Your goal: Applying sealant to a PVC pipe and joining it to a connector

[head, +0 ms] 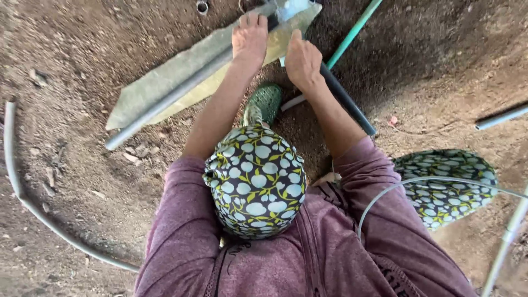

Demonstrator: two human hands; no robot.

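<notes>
Near the top centre of the frame, the person's two bare hands work side by side over a long, flat grey-green metal strip with pointed ends [181,77]. Its long axis runs from the middle left of the frame up to the top centre, and a thin grey metal pipe [165,104] lies along it on the same slant. The left hand [250,36] rests on the upper end of the strip, fingers spread flat and pressing down across strip and pipe rather than curled around them. The right hand [302,60], just beside it and a little lower in the frame, is closed around a black rod-like handle [346,102] that slants down toward the right; what sits at its far end is hidden behind the hand. Both hands meet the strip at its upper end, the left one directly on it, so the rest of the strip stretches away from the hands toward the lower left.

A thin green pole [352,33] crosses at the upper right. A green patterned shoe [264,102] shows between the forearms. Everything lies on bare brown dirt ground [82,181], with a curved grey pipe [33,209] at the left, another grey pipe end [500,116] at the right edge, and a thin bent grey wire [418,181] at the lower right.
</notes>
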